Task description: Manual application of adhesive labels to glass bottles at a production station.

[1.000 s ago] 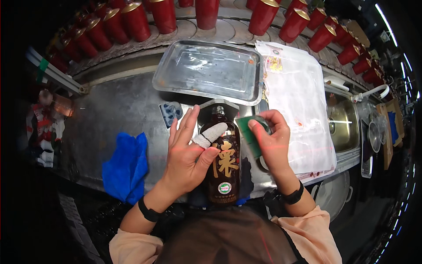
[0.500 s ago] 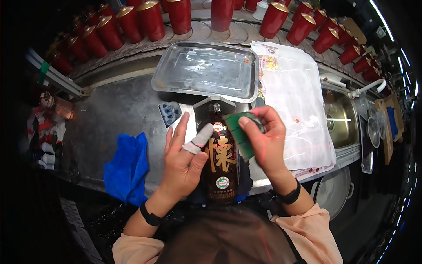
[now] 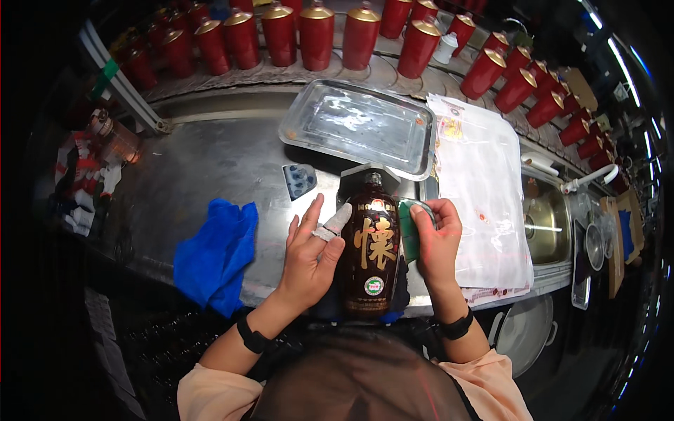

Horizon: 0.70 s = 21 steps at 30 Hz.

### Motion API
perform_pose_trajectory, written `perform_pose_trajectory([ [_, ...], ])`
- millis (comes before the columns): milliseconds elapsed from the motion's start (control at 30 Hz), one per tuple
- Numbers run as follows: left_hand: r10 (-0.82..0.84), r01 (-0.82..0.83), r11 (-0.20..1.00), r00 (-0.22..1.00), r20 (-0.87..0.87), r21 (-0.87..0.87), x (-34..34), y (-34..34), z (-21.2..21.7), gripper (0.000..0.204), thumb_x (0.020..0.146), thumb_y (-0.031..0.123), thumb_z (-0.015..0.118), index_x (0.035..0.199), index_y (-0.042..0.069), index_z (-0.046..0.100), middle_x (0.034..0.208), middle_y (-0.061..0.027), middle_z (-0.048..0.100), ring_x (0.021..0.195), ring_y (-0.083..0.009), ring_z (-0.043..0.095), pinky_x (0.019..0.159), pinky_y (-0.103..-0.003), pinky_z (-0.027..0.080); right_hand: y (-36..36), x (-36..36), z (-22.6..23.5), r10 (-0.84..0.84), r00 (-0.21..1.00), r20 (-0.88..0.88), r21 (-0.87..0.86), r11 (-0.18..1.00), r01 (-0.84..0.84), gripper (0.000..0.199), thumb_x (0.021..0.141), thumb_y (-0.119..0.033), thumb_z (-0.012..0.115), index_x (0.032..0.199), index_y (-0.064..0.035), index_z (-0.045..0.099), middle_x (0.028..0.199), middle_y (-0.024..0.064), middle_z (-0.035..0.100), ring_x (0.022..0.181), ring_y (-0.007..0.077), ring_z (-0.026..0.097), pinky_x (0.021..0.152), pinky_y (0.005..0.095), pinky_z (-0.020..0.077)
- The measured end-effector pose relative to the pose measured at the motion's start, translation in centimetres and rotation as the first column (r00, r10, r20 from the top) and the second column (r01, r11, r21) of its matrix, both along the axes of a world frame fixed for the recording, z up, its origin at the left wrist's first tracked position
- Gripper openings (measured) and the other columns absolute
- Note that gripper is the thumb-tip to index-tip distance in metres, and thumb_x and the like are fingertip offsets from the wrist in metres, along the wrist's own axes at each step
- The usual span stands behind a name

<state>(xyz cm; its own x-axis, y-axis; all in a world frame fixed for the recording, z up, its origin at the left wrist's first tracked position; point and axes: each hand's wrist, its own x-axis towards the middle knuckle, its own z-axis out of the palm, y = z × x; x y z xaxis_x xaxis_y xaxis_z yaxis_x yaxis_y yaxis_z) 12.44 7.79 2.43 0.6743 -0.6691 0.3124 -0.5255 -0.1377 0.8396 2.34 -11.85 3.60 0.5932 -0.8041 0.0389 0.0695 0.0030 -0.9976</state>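
Observation:
A dark brown glass bottle [image 3: 376, 281] lies in front of me, its neck pointing away and a large gold character on its face. Along its left side is my left hand [image 3: 309, 263], fingers stretched and a white wrap on one of them. That hand grips nothing; whether it touches the glass is hard to tell. My right hand [image 3: 439, 242] pinches a flat green sheet [image 3: 407, 235] against or close beside the bottle's right flank. Part of the sheet is hidden by my fingers and the bottle. Beyond the neck stands an angular grey metal holder [image 3: 360, 170].
To the left lies a crumpled blue cloth [image 3: 216, 256]; a small dark-spotted piece [image 3: 300, 181] rests above my left hand. Further off are a metal tray [image 3: 286, 132], stacked white printed sheets [image 3: 484, 189], a sink [image 3: 554, 245] at right, and red gold-capped bottles [image 3: 316, 38] along the back.
My right hand has brought the green sheet down from beside the bottle's neck and shoulder to its right side. The whole view has shifted slightly. My left hand stays beside the bottle.

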Motion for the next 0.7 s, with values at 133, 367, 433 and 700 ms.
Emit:
perform_pose_trajectory([
  [133, 0.041, -0.043, 0.998, 0.998, 0.037, 0.042, 0.8, 0.3, -0.8, 0.042, 0.100, 0.034, 0.050, 0.125, 0.002, 0.064, 0.151, -0.0264, 0.035, 0.138, -0.0396, 0.037, 0.113, -0.058, 0.017, -1.3, -0.7, -1.2, -0.048, 0.999, -0.009, 0.033, 0.998, 0.048, 0.013, 0.087, -0.003, 0.068, 0.091, -0.0014, 0.055, 0.083, 0.0016, 0.060, 0.074, 0.0053, 0.053, 0.067, 0.0208, 0.0442],
  [367, -0.033, 0.027, 0.998, 0.992, 0.124, 0.048, 0.1, -1.5, 1.4, 0.041, 0.100, 0.033, 0.050, 0.134, 0.011, 0.060, 0.150, -0.0224, 0.040, 0.140, -0.0366, 0.036, 0.113, -0.059, 0.017, 1.6, -0.9, 0.0, -0.006, 0.996, 0.084, -0.180, 0.983, 0.021, 0.017, 0.090, -0.007, 0.067, 0.098, -0.0008, 0.054, 0.086, 0.0018, 0.059, 0.077, 0.0056, 0.052, 0.069, 0.0212, 0.0438],
  [433, -0.025, 0.022, 0.999, 0.995, 0.094, 0.033, 0.1, -1.2, 0.9, 0.041, 0.100, 0.033, 0.050, 0.135, 0.012, 0.059, 0.150, -0.0227, 0.039, 0.140, -0.0365, 0.035, 0.113, -0.059, 0.016, 0.4, -1.6, -2.1, -0.049, 0.998, 0.049, -0.160, 0.986, 0.056, 0.017, 0.090, -0.007, 0.068, 0.098, -0.0008, 0.054, 0.086, 0.0016, 0.059, 0.077, 0.0053, 0.052, 0.069, 0.0210, 0.0437],
  [700, -0.127, 0.025, 0.974, 0.884, 0.450, 0.226, -0.7, -2.2, 4.8, 0.038, 0.095, 0.042, 0.055, 0.126, 0.023, 0.068, 0.154, -0.0217, 0.033, 0.139, -0.0422, 0.033, 0.112, -0.063, 0.013, 0.8, -2.1, -0.8, -0.049, 0.993, 0.106, -0.068, 0.996, 0.057, 0.017, 0.089, -0.006, 0.069, 0.096, -0.0016, 0.054, 0.085, -0.0002, 0.058, 0.075, 0.0036, 0.051, 0.066, 0.0194, 0.0430],
])
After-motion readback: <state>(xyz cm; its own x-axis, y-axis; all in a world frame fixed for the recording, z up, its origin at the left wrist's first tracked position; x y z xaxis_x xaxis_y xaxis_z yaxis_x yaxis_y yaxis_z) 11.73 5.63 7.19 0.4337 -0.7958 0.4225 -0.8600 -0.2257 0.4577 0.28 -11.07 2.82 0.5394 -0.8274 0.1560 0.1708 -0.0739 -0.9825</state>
